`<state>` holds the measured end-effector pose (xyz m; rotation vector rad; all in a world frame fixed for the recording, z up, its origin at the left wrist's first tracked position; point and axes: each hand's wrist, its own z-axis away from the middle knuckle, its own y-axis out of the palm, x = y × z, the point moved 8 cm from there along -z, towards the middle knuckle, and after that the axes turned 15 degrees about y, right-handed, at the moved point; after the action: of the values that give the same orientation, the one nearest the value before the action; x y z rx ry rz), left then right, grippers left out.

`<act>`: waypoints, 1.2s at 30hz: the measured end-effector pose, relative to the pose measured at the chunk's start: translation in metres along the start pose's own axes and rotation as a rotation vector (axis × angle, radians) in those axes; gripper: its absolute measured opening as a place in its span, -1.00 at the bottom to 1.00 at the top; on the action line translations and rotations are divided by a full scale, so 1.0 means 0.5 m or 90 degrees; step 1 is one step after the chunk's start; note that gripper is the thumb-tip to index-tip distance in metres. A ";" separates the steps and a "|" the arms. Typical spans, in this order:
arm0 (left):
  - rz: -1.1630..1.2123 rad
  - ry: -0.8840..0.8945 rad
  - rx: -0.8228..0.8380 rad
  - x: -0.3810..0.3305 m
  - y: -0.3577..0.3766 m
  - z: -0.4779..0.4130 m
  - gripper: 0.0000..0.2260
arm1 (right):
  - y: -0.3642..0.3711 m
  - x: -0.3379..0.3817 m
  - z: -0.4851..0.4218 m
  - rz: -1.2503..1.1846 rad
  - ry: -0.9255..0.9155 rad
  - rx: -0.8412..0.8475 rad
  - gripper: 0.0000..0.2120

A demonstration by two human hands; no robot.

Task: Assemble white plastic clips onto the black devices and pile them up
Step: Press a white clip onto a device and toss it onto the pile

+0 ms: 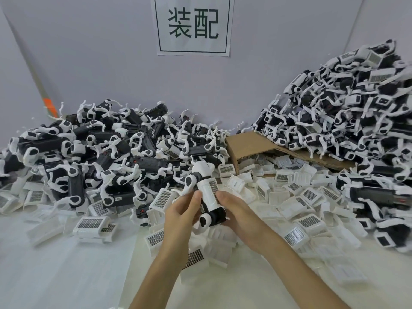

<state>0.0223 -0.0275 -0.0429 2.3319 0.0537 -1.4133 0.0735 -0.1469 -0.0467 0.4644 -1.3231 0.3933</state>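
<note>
Both my hands hold one black device [215,216] with white ends, upright in front of me at the centre. A white plastic clip [209,192] with a dark grid label lies along its body. My left hand [181,211] grips the device from the left, thumb near the clip's edge. From the right, my right hand [233,210] grips it, thumb on the clip. Loose white clips [90,224] lie scattered over the white table. A heap of black devices [100,152] lies at the left. A taller pile of devices with clips [347,103] rises at the right.
A brown cardboard box [247,143] lies on its side between the two heaps, with clips spilling from it. A paper sign [192,25] hangs on the grey back wall. The bare white table surface [66,275] shows at the near left.
</note>
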 end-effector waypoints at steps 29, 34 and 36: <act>-0.111 0.136 0.187 -0.019 0.061 0.017 -0.76 | 0.005 0.018 0.012 -0.135 -0.073 0.039 -0.64; -0.181 0.136 0.209 -0.004 0.061 0.020 -0.77 | -0.012 0.028 0.014 -0.037 -0.148 -0.118 -0.77; -0.191 0.148 0.199 -0.003 0.058 0.018 -0.76 | -0.012 0.026 0.014 -0.028 -0.167 -0.122 -0.72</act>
<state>0.0211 -0.0571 -0.0358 2.8373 0.2791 -1.3547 0.0735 -0.1555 -0.0335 0.3917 -1.5845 0.1695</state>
